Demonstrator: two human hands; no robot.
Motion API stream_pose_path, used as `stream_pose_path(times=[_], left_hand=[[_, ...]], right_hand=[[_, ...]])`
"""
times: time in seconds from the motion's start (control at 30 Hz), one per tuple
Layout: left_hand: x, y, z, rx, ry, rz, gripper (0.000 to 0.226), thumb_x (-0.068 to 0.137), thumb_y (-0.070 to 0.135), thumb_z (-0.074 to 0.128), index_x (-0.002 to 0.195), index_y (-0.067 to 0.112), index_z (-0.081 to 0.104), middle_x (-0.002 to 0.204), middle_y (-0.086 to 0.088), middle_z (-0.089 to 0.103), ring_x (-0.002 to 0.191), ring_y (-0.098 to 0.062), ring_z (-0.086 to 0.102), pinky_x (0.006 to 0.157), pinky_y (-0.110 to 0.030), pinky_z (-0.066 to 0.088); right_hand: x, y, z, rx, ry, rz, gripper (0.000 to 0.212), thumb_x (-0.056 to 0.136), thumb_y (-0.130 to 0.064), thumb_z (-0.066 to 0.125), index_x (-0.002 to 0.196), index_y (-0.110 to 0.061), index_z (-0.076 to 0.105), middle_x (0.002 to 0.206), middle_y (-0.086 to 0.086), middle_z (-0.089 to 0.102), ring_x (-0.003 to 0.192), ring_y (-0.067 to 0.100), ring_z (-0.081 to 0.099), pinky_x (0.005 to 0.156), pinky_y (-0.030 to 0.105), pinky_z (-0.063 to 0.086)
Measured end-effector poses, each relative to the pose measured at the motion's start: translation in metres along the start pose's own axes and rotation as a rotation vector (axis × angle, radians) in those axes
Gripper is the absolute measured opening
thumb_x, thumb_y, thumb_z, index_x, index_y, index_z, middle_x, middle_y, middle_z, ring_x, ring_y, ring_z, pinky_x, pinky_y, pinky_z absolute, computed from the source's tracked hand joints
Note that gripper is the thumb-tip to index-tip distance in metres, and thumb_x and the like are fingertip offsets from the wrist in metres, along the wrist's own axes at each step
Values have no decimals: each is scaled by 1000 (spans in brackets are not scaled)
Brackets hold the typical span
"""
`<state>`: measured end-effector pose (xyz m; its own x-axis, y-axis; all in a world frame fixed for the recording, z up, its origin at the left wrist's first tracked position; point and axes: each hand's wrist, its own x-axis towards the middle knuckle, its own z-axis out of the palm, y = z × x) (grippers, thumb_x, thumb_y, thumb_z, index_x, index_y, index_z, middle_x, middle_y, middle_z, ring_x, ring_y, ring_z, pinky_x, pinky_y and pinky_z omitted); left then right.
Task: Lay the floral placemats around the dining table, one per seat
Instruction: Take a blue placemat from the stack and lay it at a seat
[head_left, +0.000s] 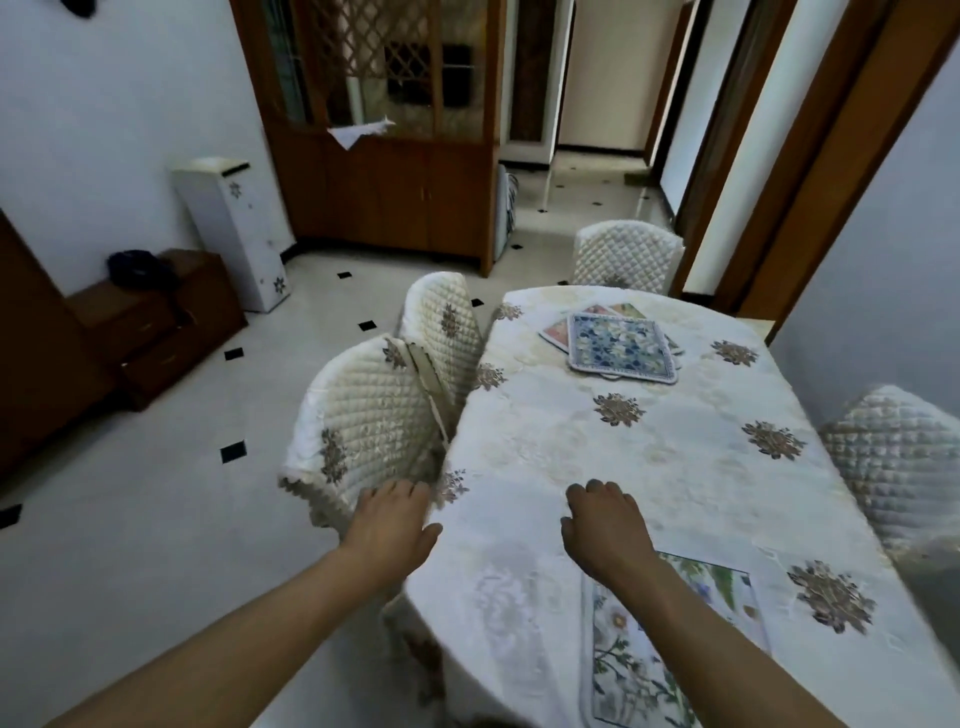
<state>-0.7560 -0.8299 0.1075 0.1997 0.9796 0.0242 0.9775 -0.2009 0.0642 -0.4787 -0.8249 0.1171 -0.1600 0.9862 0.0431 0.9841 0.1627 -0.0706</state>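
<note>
A stack of floral placemats lies at the far end of the dining table (675, 457), with a blue-and-white placemat (621, 348) on top and pink ones (556, 327) showing beneath. One green-flowered placemat (623, 665) lies flat at the near edge, partly under my right forearm. My right hand (602, 525) hovers over the cream tablecloth with fingers curled down and nothing in it. My left hand (392, 525) reaches past the table's left edge, fingers apart, at the skirt of the nearest quilted chair (363, 431); I cannot tell whether it touches the fabric.
Quilted-cover chairs stand around the table: a second on the left (447, 332), one at the far end (626, 257), one on the right (898, 462). A wooden cabinet (384, 156), a white stand (234, 228) and a low brown unit (150, 322) line the walls.
</note>
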Motion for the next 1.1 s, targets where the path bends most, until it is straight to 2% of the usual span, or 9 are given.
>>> stream_pose_path(times=[0.23,0.33,0.43,0.53,0.7,0.9,1.1], left_hand=[[-14,-125,-19,76,-35,-34,33,89,45,45,113,22,48,113,-3,59,108,-26,52,92,-44,36],[-1,-157,-18,86,-45,-45,36,89,43,42,117,22,48,112,-1,59,109,-25,52,93,-42,35],[19,-184,-14,59,-20,-63,33,88,47,42,110,24,50,108,0,60,104,-24,53,88,-40,35],[46,-217,-9,57,-11,-83,32,88,49,44,106,24,51,106,-1,61,102,-24,54,86,-40,36],[84,-304,-15,57,-23,-191,35,88,49,43,109,22,51,108,-3,60,101,-26,53,86,-41,37],[118,-422,-29,67,3,-366,36,89,50,45,108,21,50,107,-4,60,100,-27,52,86,-42,37],[172,-543,-23,79,9,-411,40,88,52,44,111,20,50,108,-4,60,100,-27,51,85,-41,36]], right_hand=[[36,-133,2,-17,-10,-60,20,89,-33,47,98,-16,53,101,7,57,98,30,50,78,39,37],[56,-161,1,-42,-25,-82,18,88,-31,48,97,-16,53,99,7,57,96,30,49,76,39,35],[89,-181,2,-98,-49,-101,18,87,-30,49,96,-15,54,98,8,57,94,31,50,73,38,33],[140,-203,11,-103,-60,-122,19,83,-26,47,97,-15,54,99,9,57,95,33,51,72,38,32],[243,-269,26,-40,-73,-214,29,80,-27,53,107,-19,58,111,12,62,106,34,54,86,41,43],[354,-375,28,1,-35,-361,20,84,-28,49,99,-17,55,102,9,59,96,33,54,79,40,42],[456,-467,40,-35,-18,-405,24,86,-30,49,104,-16,56,105,9,60,100,35,53,81,40,42]])
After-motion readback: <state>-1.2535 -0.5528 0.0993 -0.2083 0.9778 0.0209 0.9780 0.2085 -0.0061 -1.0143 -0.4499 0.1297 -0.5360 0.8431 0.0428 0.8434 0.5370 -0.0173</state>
